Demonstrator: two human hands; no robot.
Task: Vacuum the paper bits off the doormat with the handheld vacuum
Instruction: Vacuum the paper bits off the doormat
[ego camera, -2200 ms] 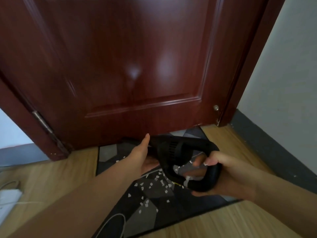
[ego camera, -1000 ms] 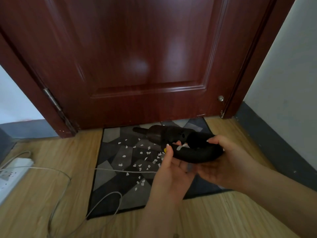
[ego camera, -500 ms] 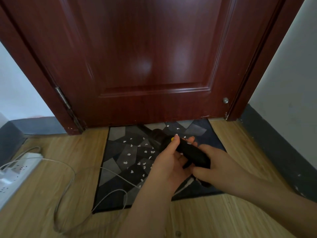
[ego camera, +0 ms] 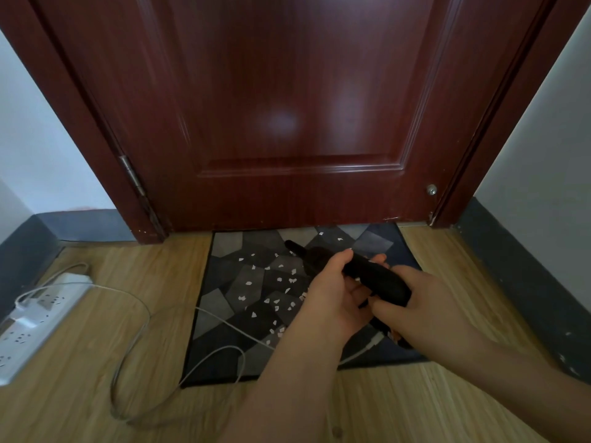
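Note:
A black handheld vacuum (ego camera: 374, 276) is held above the doormat (ego camera: 224, 302), its narrow nozzle pointing up-left toward the door. My left hand (ego camera: 335, 292) grips its body from the left, thumb over the top. My right hand (ego camera: 425, 302) grips the rear handle. Several white paper bits (ego camera: 278, 282) lie scattered across the middle of the grey-and-black patterned mat, just left of the vacuum. A white cable (ego camera: 224, 327) runs from the vacuum's rear across the mat.
A dark red door (ego camera: 287, 107) stands shut right behind the mat. A white power strip (ego camera: 35, 318) lies on the wooden floor at the left, with the cable looping over to it. Dark skirting (ego camera: 518, 282) lines the right wall.
The view has pulled back and the vacuum has turned from sideways to nozzle-forward. My left hand went from an open palm under it to a grip on its body.

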